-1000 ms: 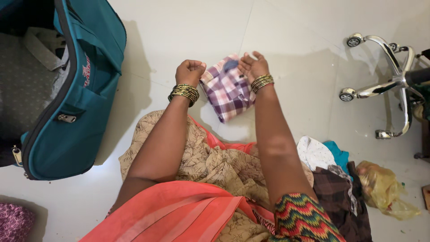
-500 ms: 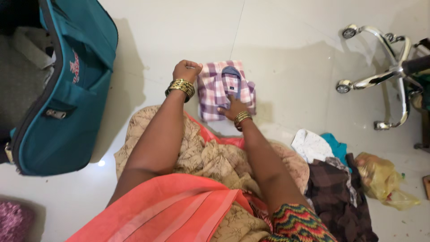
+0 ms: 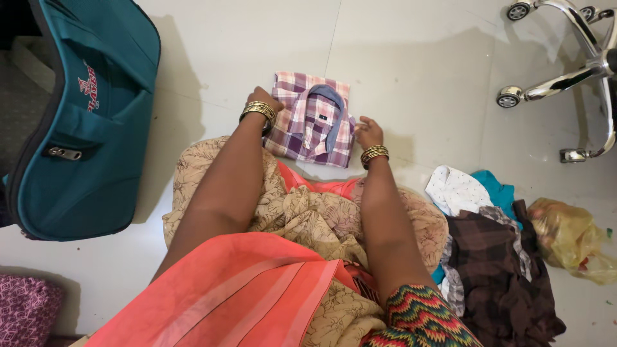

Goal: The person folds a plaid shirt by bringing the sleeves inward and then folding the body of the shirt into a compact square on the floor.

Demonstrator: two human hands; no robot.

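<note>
A folded purple-and-white plaid shirt (image 3: 312, 119) with a blue-lined collar lies flat on the pale tiled floor. My left hand (image 3: 262, 101), gold bangles on the wrist, is curled on the shirt's left edge. At the shirt's lower right corner my right hand (image 3: 368, 132), also in bangles, touches the edge with fingers loosely apart. My lap, covered in beige floral and orange cloth (image 3: 302, 225), is just below the shirt.
An open teal travel bag (image 3: 90, 128) stands at the left. A heap of clothes (image 3: 488, 257) and a yellow plastic bag (image 3: 572, 238) lie at the right. Chrome chair legs on castors (image 3: 565, 64) stand at the top right. Magenta cloth (image 3: 26, 305) lies bottom left.
The shirt, held up a second ago, now lies flat on the floor, collar up. My right hand slid off its front to the right edge; my left hand lowered to the left edge.
</note>
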